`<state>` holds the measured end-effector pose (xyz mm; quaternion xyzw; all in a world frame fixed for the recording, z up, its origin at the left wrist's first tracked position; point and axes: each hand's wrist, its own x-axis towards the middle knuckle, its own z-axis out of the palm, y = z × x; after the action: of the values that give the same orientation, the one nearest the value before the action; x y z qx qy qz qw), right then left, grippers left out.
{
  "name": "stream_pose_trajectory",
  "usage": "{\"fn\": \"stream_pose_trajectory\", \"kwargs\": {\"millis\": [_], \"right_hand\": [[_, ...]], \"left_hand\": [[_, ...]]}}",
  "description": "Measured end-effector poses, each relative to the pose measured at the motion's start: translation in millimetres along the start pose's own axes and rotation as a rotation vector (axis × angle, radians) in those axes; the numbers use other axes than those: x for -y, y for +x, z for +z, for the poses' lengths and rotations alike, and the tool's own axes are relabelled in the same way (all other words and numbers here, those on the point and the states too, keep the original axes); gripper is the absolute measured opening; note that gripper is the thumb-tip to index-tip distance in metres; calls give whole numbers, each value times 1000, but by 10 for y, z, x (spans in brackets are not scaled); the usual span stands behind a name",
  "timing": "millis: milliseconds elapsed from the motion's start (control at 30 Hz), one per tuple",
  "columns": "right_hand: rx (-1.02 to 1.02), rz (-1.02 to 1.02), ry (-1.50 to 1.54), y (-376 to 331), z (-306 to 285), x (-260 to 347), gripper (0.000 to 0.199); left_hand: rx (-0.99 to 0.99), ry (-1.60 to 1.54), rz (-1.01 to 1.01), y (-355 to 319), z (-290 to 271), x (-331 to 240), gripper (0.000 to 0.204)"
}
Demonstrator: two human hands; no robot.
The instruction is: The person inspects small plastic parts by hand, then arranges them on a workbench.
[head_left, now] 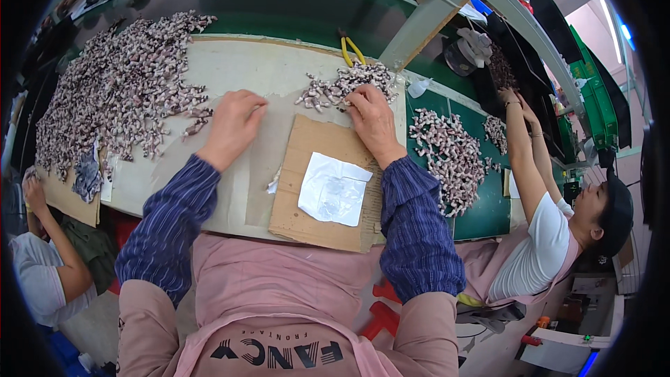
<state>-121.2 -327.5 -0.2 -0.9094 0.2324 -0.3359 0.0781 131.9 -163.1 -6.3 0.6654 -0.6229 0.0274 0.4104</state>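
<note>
My left hand point(236, 126) is over the pale tabletop, its thumb and fingers pressed together; whatever is between them, if anything, is too small to make out. My right hand point(373, 122) bends down at the near edge of a small pile of tiny pinkish-white and black pieces point(359, 80). Its fingertips are pinched, with a dark speck at them that I cannot make out. Under my right wrist lies a sheet of brown cardboard point(285, 199), with a creased white sheet point(335, 188) on top. Yellow-handled pliers point(352, 51) rest behind the small pile.
A large heap of similar pieces point(118, 91) covers the table's left side. More pieces point(450, 160) lie on the green surface at right. A slanted metal post point(436, 17) rises behind the small pile. Co-workers reach in at right point(527, 146) and far left point(52, 265).
</note>
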Motion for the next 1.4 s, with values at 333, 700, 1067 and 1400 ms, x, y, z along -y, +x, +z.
{"fn": "stream_pose_trajectory", "kwargs": {"millis": [333, 700, 1067, 1400], "right_hand": [[-180, 405, 397, -473, -268, 329, 13], [-340, 889, 950, -1280, -574, 541, 15], [-628, 916, 1149, -1600, -436, 672, 13], [-670, 879, 1211, -1668, -484, 713, 12]], "left_hand": [[139, -67, -171, 511, 925, 122, 20], [127, -904, -616, 153, 242, -99, 13], [47, -1066, -665, -658, -105, 46, 12], [31, -1067, -653, -673, -120, -2, 15]]}}
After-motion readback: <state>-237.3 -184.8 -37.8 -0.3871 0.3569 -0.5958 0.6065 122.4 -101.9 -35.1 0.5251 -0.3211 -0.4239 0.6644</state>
